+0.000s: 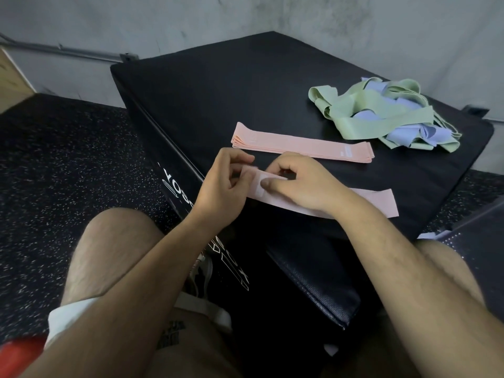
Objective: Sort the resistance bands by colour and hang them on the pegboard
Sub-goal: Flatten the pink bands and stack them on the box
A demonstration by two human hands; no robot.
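A pink resistance band (379,201) lies flat near the front edge of a black padded box (218,85). My left hand (218,186) pinches its left end and my right hand (297,184) pinches it beside the white label, thumb on top. Just behind them rests a neat stack of pink bands (300,144). A tangled heap of green bands (381,110) and blue bands (420,132) sits at the box's back right. No pegboard is in view.
The box stands in a corner of grey concrete walls (245,17). Black speckled rubber floor (68,159) spreads to the left. My bare knees and a shoe (201,271) are below the box's front edge. A dark object (477,233) sits at the right.
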